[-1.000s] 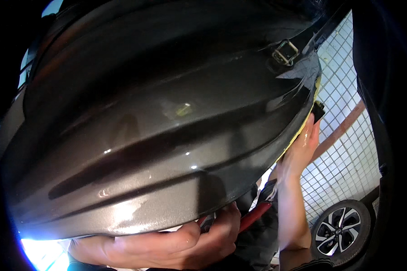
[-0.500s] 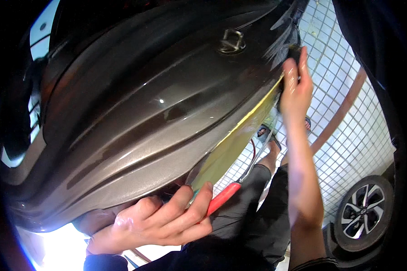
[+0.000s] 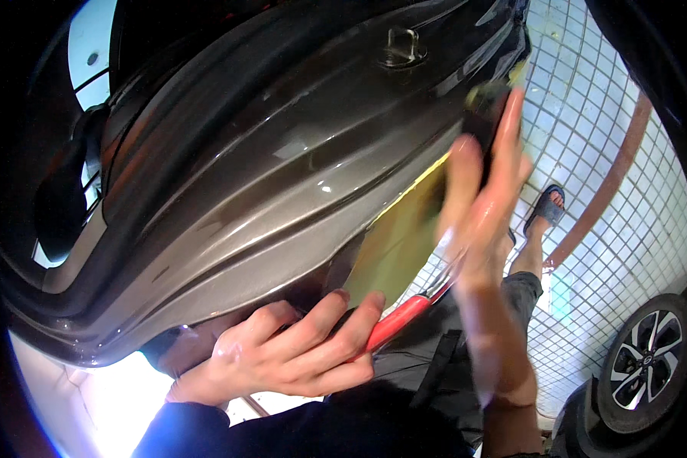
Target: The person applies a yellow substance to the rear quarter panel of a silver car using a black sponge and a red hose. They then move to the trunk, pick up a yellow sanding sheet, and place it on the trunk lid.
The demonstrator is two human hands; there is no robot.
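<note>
A glossy grey-brown car body panel [image 3: 237,214] with a metal latch loop [image 3: 404,50] fills the left and middle. Along its near edge stands a yellowish translucent sheet [image 3: 397,240]. My left hand [image 3: 298,347] lies at the panel's lower edge, its curled fingers by the sheet's bottom end. From under those fingers juts a red handle [image 3: 397,322] with a thin metal part, partly hidden by my right arm. My right hand [image 3: 485,191], blurred, grips a dark block-like piece [image 3: 482,122] between thumb and fingers, against the panel's upper right edge.
White tiled floor [image 3: 580,145] with a brown strip [image 3: 614,183] lies to the right. A sandaled foot [image 3: 546,210] rests on it. A car wheel [image 3: 645,362] is at the lower right. Bright light glares at the lower left.
My right hand has tilted and come slightly down and left, covering more of the sheet. My left hand keeps its hold on the red handle. The whole view has shifted a little.
</note>
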